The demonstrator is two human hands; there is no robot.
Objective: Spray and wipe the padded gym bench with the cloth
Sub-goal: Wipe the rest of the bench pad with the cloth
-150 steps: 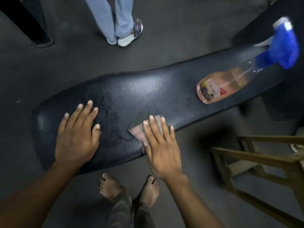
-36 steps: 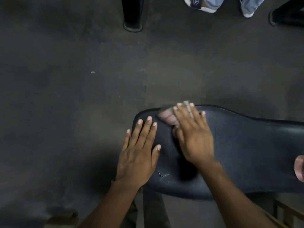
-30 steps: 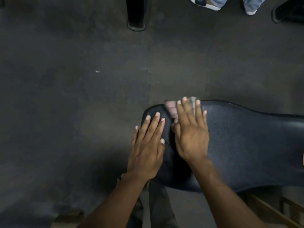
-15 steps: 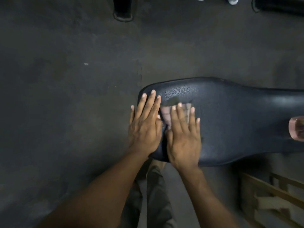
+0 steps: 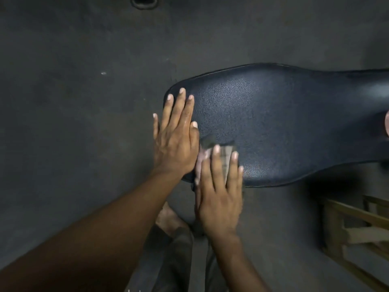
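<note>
Our right hand [image 5: 219,199] presses flat, fingers spread, on the small limp pinkish cloth [image 5: 225,150]; beside it, our left hand [image 5: 174,140] lies open, steadying the black padded vinyl counter [image 5: 284,123], likely slick.

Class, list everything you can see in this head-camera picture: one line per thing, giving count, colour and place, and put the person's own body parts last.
padded gym bench: one, black, centre to right edge, rounded end toward the left
cloth: one, pale pinkish-grey, on the bench's near edge, under the right hand's fingers
spray bottle: one, pinkish, only a sliver at the right edge, on the bench
wooden frame: one, brown, lower right, on the floor
floor: one, dark grey, all around
round base: one, dark, top edge, cut off
left hand: one, flat on the bench's left end, fingers spread
right hand: one, flat, pressing the cloth
bare foot: one, below the bench, between the forearms
</note>
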